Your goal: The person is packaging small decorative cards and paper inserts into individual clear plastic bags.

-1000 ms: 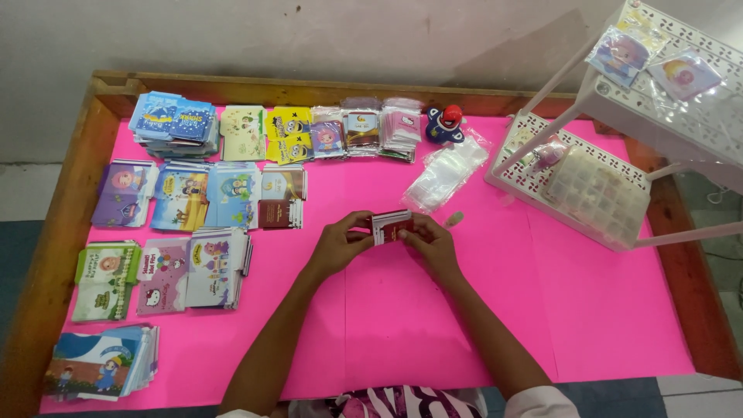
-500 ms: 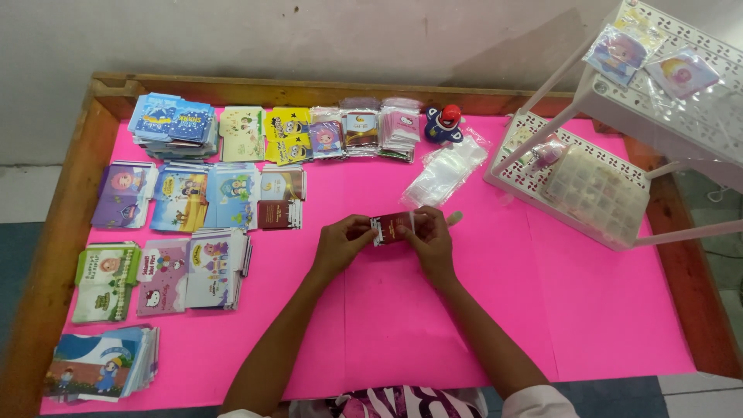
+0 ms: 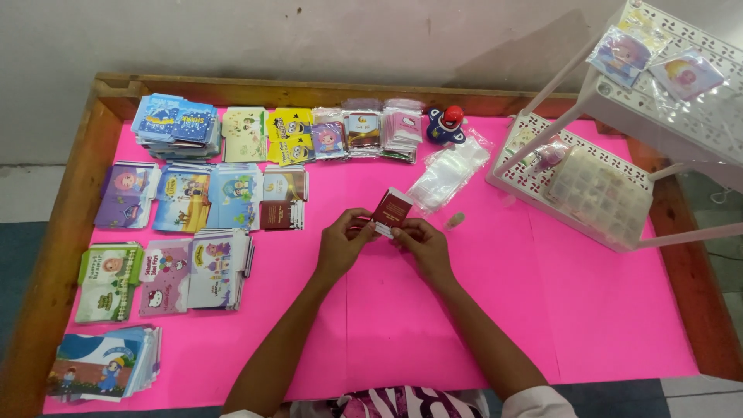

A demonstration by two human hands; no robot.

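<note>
My left hand (image 3: 343, 243) and my right hand (image 3: 421, 241) meet over the middle of a pink table (image 3: 402, 325). Together they hold a small stack of dark red cards (image 3: 390, 210), tilted up on edge, with white card edges showing at the bottom. A pile of clear plastic sleeves (image 3: 449, 173) lies just beyond my right hand. A small pinkish lump (image 3: 454, 220) rests on the pink surface close to that hand.
Stacks of colourful printed envelopes (image 3: 205, 197) fill the left half and the back row. A red and blue toy figure (image 3: 446, 124) stands at the back. A white perforated rack (image 3: 588, 186) with small packets occupies the right. A wooden rim (image 3: 70, 224) frames the table.
Both hands have turned the dark red cards from lying flat to standing tilted on edge. The hands stayed in the same place.
</note>
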